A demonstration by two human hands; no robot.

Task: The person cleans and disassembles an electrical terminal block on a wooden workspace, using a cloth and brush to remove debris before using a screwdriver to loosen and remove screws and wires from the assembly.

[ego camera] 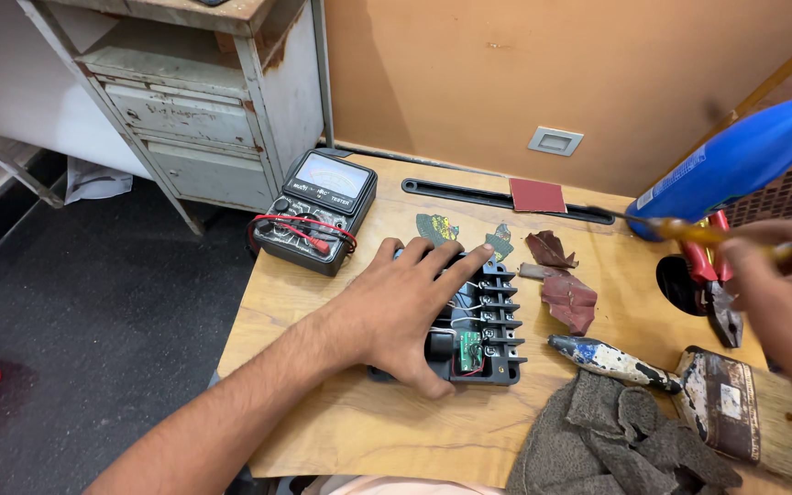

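Observation:
My left hand [410, 302] lies flat on a black electrical unit [488, 335] in the middle of the wooden table [323, 412], fingers spread over its top. The unit shows a row of terminals, thin white wires and a small green circuit board [469, 351]. My right hand [786, 298] is raised at the right edge, closed around the orange handle of a screwdriver [689, 231] whose thin shaft points left, above the table and apart from the unit.
An analog multimeter [318, 209] with red leads sits at the back left. A blue bottle [735, 160], red pliers [712, 275], a paintbrush [680, 371], a grey rag [616, 435] and sandpaper scraps [566, 293] crowd the right side. A metal cabinet [203, 101] stands behind.

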